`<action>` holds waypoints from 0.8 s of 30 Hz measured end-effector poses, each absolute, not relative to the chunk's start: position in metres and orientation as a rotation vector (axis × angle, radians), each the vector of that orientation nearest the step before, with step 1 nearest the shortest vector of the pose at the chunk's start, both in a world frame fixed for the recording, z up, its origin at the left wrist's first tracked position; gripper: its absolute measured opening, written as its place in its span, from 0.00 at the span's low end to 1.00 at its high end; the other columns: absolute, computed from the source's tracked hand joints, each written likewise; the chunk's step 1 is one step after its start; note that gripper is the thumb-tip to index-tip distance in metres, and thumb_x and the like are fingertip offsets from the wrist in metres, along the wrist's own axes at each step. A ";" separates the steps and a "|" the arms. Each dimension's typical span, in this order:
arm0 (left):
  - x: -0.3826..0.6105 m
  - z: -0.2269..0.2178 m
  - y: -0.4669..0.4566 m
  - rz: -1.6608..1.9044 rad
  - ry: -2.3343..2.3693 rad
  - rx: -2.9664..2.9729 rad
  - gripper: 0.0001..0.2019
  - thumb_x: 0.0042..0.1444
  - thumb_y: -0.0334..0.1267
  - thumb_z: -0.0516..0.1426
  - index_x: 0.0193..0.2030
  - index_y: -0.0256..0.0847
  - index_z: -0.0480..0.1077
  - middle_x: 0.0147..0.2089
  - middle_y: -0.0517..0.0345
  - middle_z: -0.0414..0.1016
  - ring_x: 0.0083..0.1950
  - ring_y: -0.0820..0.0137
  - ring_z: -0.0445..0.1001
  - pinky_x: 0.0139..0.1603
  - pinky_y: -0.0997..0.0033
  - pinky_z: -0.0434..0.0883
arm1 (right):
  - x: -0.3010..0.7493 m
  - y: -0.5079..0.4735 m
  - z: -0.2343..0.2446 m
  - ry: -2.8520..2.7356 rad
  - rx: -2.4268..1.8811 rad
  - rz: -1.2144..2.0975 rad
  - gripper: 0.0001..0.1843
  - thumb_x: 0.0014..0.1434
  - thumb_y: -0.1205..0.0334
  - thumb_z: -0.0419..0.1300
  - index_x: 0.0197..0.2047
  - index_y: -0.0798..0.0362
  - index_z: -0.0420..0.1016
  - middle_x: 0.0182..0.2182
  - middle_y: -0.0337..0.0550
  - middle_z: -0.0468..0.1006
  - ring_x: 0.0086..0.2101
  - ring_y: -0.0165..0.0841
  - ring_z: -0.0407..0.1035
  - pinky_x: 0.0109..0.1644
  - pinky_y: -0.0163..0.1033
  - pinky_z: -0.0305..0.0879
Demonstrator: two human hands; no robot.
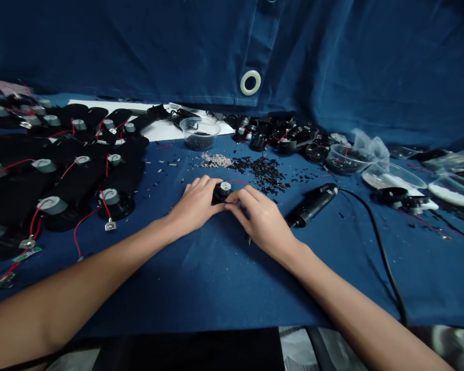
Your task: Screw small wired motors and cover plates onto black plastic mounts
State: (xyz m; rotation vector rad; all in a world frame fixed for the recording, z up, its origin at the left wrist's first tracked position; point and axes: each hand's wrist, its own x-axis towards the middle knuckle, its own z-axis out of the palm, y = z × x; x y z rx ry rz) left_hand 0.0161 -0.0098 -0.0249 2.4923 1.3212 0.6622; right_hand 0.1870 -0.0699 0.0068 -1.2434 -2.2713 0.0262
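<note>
Between my two hands, on the blue cloth, stands a small black housing with a silver motor [225, 188] on top and a red wire at its far side. My left hand [195, 203] grips the housing from the left, thumb in front and fingers behind. From the right, my right hand [255, 214] pinches thumb and forefinger at the housing's near edge; whatever is in that pinch is too small to make out. Just right of my right hand lies a black electric screwdriver [311, 206] with a cable.
Rows of black housings with motors and red wires [54, 203] fill the left side. Behind my hands lie silver screws [216, 160], small black pieces [265, 172] and a clear tub [199, 135]. More black parts [282, 135] and clear bowls [393, 176] stand back right. The screwdriver's cable [379, 237] runs to the front edge.
</note>
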 end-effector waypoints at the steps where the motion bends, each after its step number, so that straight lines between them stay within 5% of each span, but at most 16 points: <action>1: 0.016 -0.025 -0.010 0.658 1.318 2.495 0.24 0.57 0.49 0.57 0.57 0.41 0.61 0.50 0.51 0.66 0.52 0.57 0.64 0.50 0.58 0.63 | 0.186 -0.070 0.006 -2.239 -1.232 0.101 0.06 0.66 0.63 0.49 0.40 0.52 0.66 0.37 0.44 0.70 0.36 0.31 0.65 0.40 0.37 0.64; 8: 0.015 -0.022 -0.011 0.618 1.297 2.531 0.22 0.59 0.47 0.55 0.58 0.42 0.60 0.53 0.50 0.65 0.53 0.57 0.63 0.50 0.58 0.63 | 0.187 -0.069 0.006 -2.037 -1.184 0.427 0.09 0.62 0.63 0.56 0.46 0.50 0.63 0.38 0.41 0.72 0.36 0.27 0.68 0.42 0.34 0.68; 24: 0.015 -0.023 -0.012 0.633 1.290 2.540 0.26 0.58 0.51 0.56 0.59 0.41 0.59 0.52 0.50 0.66 0.52 0.57 0.64 0.50 0.57 0.63 | 0.192 -0.069 0.010 -2.073 -1.134 0.305 0.03 0.61 0.65 0.57 0.40 0.53 0.68 0.34 0.41 0.72 0.34 0.27 0.67 0.39 0.33 0.66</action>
